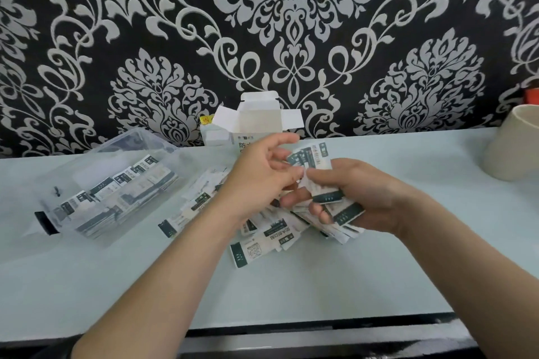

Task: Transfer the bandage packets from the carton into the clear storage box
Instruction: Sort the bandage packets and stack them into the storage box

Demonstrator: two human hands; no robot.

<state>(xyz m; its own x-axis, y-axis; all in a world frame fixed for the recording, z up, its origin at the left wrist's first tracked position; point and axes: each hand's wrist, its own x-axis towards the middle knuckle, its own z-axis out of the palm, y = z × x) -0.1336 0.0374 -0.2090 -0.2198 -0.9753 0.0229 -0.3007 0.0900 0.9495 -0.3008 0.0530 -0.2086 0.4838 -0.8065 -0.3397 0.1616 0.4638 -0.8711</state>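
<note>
- Above the table (379,271): right hand (370,198), fingers curled round a bundle of packets (309,156).
- Left hand (259,175), fingers bent at the bundle; grip unclear.

right hand (361,195) grips packets (326,197); left hand (259,169) beside it, fingertips seemingly pinching one.

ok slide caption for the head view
Right hand grips a sheaf of bandage packets as the left hand reaches in above a loose pile; clear storage box left, open carton behind.
</note>
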